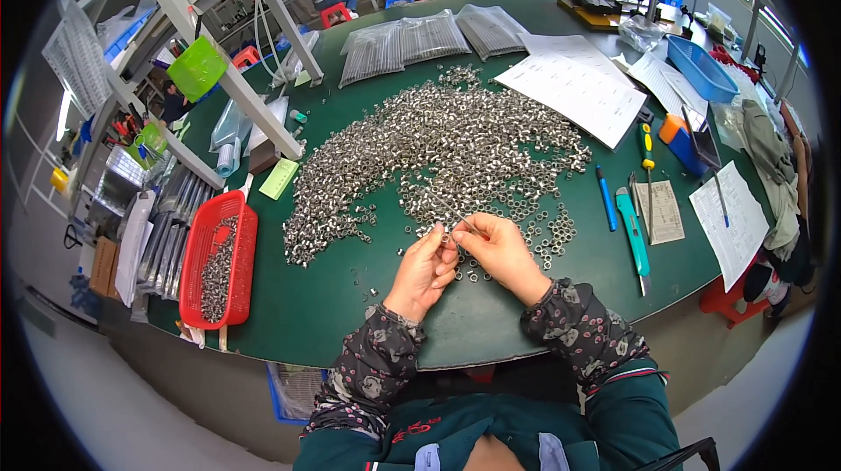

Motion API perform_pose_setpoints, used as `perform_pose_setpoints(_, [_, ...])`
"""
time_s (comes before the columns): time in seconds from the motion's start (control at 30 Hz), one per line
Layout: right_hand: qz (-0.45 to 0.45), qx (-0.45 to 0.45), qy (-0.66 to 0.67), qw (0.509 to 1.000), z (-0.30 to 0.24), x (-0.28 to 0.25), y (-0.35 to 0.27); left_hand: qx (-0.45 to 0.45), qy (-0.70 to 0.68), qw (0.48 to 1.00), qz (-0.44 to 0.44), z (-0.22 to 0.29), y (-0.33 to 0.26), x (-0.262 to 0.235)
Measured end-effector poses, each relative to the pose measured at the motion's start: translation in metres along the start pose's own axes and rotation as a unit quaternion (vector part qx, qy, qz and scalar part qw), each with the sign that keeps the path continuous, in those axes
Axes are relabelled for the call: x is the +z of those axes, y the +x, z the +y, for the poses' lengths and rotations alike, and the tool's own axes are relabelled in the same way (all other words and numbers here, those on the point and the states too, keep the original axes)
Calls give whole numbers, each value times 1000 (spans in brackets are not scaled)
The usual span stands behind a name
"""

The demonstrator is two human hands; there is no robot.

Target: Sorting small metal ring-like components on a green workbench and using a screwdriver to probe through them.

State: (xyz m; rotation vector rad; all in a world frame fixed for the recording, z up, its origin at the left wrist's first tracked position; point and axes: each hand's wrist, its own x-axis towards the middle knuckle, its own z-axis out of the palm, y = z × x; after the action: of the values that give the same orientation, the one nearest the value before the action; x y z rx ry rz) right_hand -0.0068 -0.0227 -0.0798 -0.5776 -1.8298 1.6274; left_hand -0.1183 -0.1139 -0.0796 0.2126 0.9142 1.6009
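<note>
Hands [464,259] together, fingers [448,239] pinching small nuts [455,147].

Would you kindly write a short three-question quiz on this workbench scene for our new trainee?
1. True or false: the red basket lies to the person's right.
2. What are the left hand and right hand working on together?
A. a small metal nut
B. a sheet of paper
C. a blue pen
3. Fill in: the teal utility knife lies on the ___ table.

Key
1. False; it lies to the left.
2. A
3. green
</note>
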Motion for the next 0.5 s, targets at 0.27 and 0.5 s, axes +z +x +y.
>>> perform_pose_setpoints(0.27, [-35,36,24,998,-3,0,-1,0,27,1000,3,0,-1,3])
perform_pose_setpoints(0.5, [-81,88,18,993,-16,-7,0,29,124,992,-3,3,-6,8])
